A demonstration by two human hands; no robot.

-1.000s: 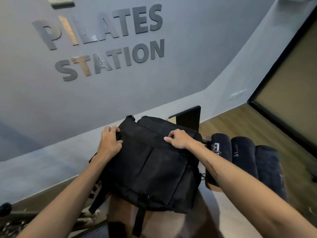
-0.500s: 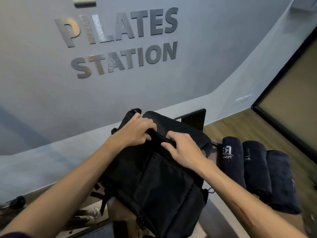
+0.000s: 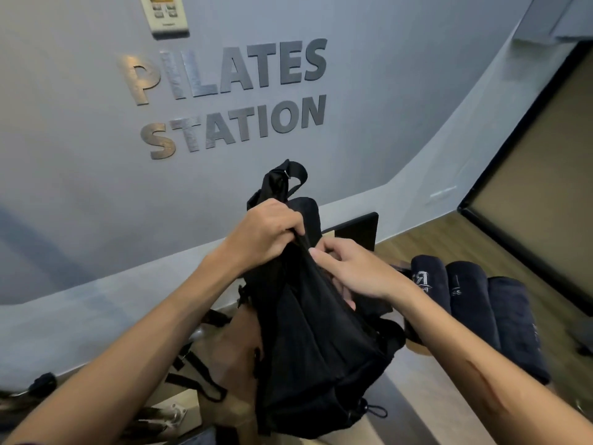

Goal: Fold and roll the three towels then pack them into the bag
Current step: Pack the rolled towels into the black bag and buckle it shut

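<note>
hands (image 3: 263, 234) (image 3: 353, 268) grip soft black bag (image 3: 308, 348) beside rolled towels (image 3: 481, 309).

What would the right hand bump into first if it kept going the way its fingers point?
Probably the black bag: the right hand points left, fingers already in its opening. The left hand is beyond, though depth is unclear.

- Left hand (image 3: 261, 234): bare, no ring or watch showing at the wrist.
- Left forearm (image 3: 134, 345): bare along its visible length, no sleeve over it.
- Right hand (image 3: 354, 269): bare, no jewellery visible.
- Right forearm (image 3: 475, 358): bare and sleeveless, with a long thin reddish mark (image 3: 484, 388) running lengthwise.
</note>
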